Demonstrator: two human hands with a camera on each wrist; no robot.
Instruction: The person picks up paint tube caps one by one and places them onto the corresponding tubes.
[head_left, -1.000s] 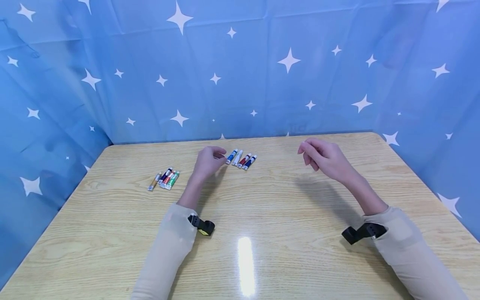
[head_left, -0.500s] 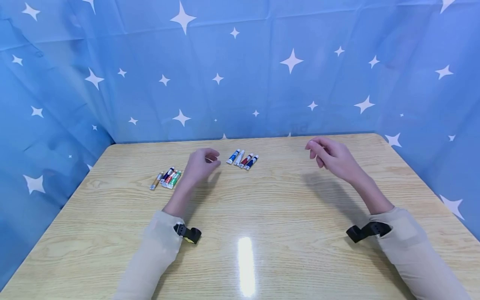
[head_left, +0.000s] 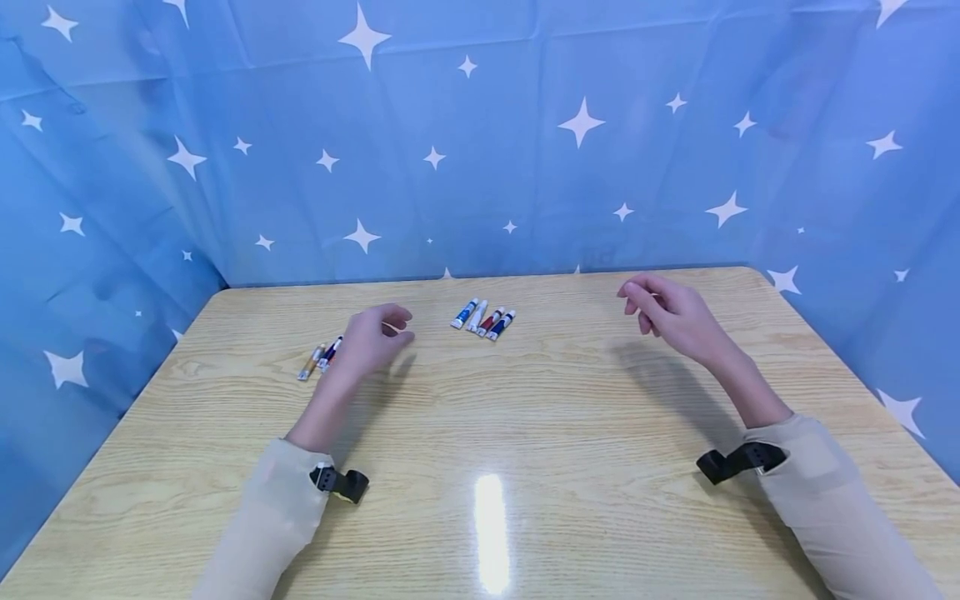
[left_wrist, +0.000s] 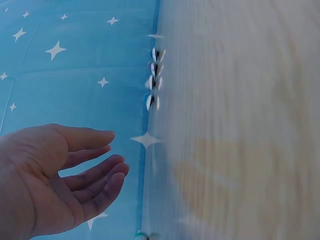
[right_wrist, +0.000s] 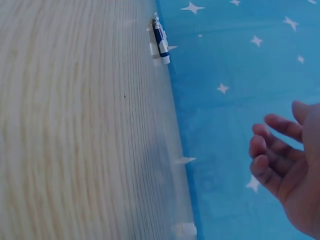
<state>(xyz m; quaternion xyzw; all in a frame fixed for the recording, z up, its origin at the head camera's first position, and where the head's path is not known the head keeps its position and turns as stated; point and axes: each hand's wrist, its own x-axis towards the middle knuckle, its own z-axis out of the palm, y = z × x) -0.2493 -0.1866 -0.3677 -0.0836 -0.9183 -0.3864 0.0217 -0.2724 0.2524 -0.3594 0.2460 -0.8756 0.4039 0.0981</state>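
A blue paint tube (head_left: 464, 313), a white paint tube (head_left: 477, 316), a red paint tube (head_left: 491, 322) and a navy paint tube (head_left: 501, 325) are laid side by side at the far middle of the pale wooden counter (head_left: 600, 467), long axes slanted from near left to far right. Nothing is held in the loosely bent fingers of the left hand (head_left: 372, 337), raised nearer on their left, or of the right hand (head_left: 670, 315), farther off on the right. A gold paint tube (head_left: 311, 362) and a purple paint tube (head_left: 330, 353) are seen at left.
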